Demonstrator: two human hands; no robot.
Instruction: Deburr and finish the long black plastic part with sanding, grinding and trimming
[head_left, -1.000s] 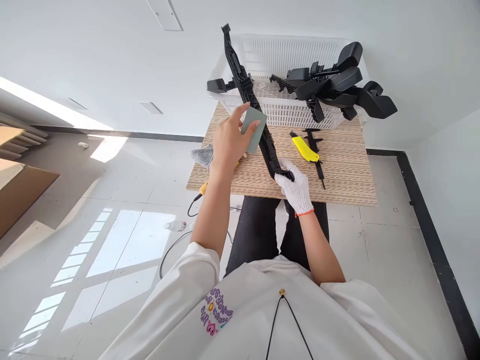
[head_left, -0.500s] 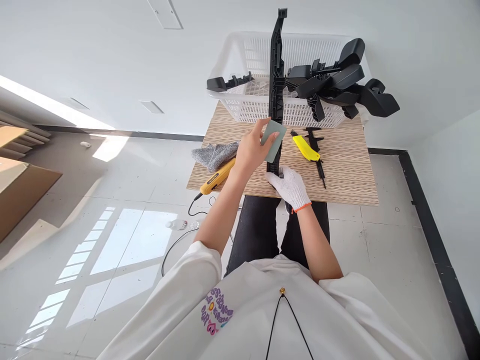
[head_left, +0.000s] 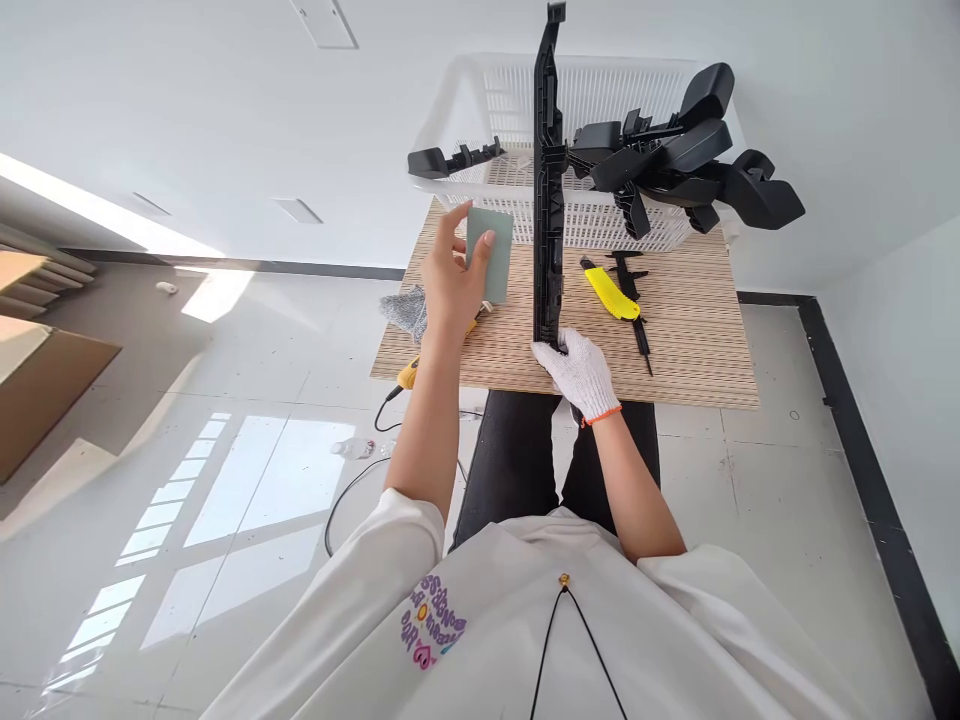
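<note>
My left hand (head_left: 454, 275), bare, pinches a flat grey-green rectangular card (head_left: 491, 255) between thumb and fingers, left of a long black plastic part (head_left: 548, 200). My right hand (head_left: 581, 372), in a white knit glove with an orange cuff, grips the near end of that black part. The part stretches away from me, and its far end rises past the basket. Behind my left hand lie a grey cloth (head_left: 405, 311) and a yellow corded tool (head_left: 409, 372), both partly hidden by the hand and forearm.
A white plastic basket (head_left: 510, 205) stands at the back of the wood-grain table (head_left: 697, 340), with several black plastic parts (head_left: 694, 150) across its right side. A yellow utility knife (head_left: 611, 293) and a black caliper (head_left: 634, 305) lie right of the held part. Cardboard boxes (head_left: 45, 390) stand at left.
My left hand has moved left with the card, away from the black part it was over. My right hand keeps its grip on the part's near end.
</note>
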